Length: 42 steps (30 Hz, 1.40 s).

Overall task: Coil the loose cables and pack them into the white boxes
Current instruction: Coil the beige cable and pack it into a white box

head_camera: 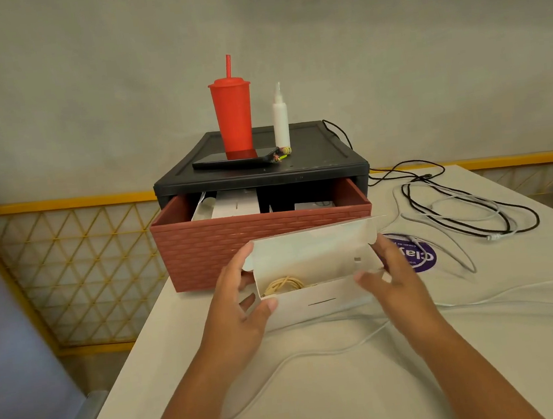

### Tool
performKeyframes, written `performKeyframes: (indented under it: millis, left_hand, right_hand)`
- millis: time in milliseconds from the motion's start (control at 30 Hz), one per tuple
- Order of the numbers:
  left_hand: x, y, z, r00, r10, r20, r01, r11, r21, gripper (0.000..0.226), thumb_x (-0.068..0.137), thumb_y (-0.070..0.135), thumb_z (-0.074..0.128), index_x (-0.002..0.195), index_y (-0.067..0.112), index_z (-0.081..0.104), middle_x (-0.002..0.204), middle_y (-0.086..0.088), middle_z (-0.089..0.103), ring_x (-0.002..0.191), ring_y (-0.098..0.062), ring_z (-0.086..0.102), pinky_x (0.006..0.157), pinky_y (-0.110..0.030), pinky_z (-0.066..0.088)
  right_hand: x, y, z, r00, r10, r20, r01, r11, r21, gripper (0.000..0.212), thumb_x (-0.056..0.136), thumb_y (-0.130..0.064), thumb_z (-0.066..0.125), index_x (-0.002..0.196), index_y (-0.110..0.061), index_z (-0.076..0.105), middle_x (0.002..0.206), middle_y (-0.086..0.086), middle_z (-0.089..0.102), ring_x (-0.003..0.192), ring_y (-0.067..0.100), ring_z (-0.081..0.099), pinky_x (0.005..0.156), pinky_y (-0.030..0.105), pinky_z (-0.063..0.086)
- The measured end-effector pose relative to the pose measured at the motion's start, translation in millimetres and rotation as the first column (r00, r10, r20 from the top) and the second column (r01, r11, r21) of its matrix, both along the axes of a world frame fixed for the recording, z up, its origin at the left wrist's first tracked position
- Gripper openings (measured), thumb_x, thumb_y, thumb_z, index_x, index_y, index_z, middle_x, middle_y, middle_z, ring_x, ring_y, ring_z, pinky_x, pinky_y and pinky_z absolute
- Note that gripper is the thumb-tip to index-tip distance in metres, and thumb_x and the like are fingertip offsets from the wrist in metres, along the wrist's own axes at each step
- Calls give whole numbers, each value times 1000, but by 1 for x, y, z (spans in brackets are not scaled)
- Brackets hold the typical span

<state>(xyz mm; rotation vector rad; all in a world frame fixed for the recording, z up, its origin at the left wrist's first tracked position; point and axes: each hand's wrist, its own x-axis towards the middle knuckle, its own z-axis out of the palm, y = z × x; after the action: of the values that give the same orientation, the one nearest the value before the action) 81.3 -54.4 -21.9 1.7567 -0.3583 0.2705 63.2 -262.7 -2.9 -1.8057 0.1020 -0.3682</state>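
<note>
Before the drawer [261,242], left hand [237,303] and right hand [396,278] are gripping the ends of the open box [319,299]; a coiled cable [282,285] is lying inside.

It looked like a plain work corner in a home or a small office; the view was too narrow to say which. A bare grey wall [82,93] stood behind a pale desk [321,376]. On the desk sat a small drawer unit [313,150] with its red, brick-patterned drawer [220,246] open. A red cup [233,114] with a straw, a white squeeze bottle [280,119] and a phone [221,163] stood on top. Loose cables [468,211] lay across the desk, and a yellow lattice railing [68,267] ran along its left.
</note>
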Motion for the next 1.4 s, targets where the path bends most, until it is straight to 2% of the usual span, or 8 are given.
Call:
performKeyframes:
  millis: [133,433,667,800,1000,1100,1233,1400]
  left_hand:
    - [3,1,0,999,39,-6,-40,997,-61,72,88,-6,54,115,58,35,124,18,50,108,19,48,79,0,41]
    - [9,1,-8,990,139,-21,-140,988,-60,59,91,-4,51,130,39,40,124,28,45,107,27,39,85,6,32]
    - [10,2,-5,979,202,-37,-204,977,-58,39,86,-4,58,91,31,43,102,14,62,89,19,57,70,2,40]
    - [11,3,-7,981,185,-60,-189,980,-68,51,85,-4,59,108,38,40,115,8,61,107,1,56,76,0,41]
    - [9,4,-7,987,137,-79,-136,991,16,70,89,-1,56,140,40,29,131,15,49,119,-2,49,98,-16,38]
    - [12,4,-11,986,151,-76,-145,987,73,64,89,2,56,139,36,36,138,14,46,126,-3,45,105,-24,36]
    - [12,3,-12,989,110,-103,-99,990,104,70,84,8,66,141,33,34,134,18,47,124,-1,43,95,-11,37]
    - [12,3,-15,987,54,-151,-48,998,46,72,81,28,70,143,30,33,138,15,48,128,-2,42,104,-24,35]
  right_hand:
    - [5,3,-8,997,28,-77,-32,998,-54,64,87,-12,62,142,-27,32,133,-8,45,110,8,44,90,23,36]
    - [10,2,-17,999,15,-43,-20,994,-106,54,86,-14,63,134,-28,41,123,-15,51,111,10,49,89,24,36]
    - [9,4,-21,999,-25,40,29,995,-92,46,86,-10,63,122,-31,42,105,-27,48,96,2,51,79,19,41]
    - [12,5,-24,998,-39,45,43,993,-109,52,86,-6,61,128,-28,41,104,-26,50,97,5,53,85,27,47]
    - [13,6,-22,996,-76,42,81,990,-117,59,84,-5,64,131,-28,37,108,-16,52,99,11,56,88,28,47]
    - [12,4,-20,994,-71,88,84,983,-160,73,80,-5,68,136,-34,31,118,-15,50,106,8,51,90,26,46]
    - [9,6,-20,995,-24,96,53,947,-317,79,70,-20,80,134,-37,36,120,-14,38,107,3,41,92,23,39]
    - [6,9,-18,998,-11,70,35,932,-360,94,53,-35,87,134,-32,40,119,-13,30,107,0,32,87,16,27]
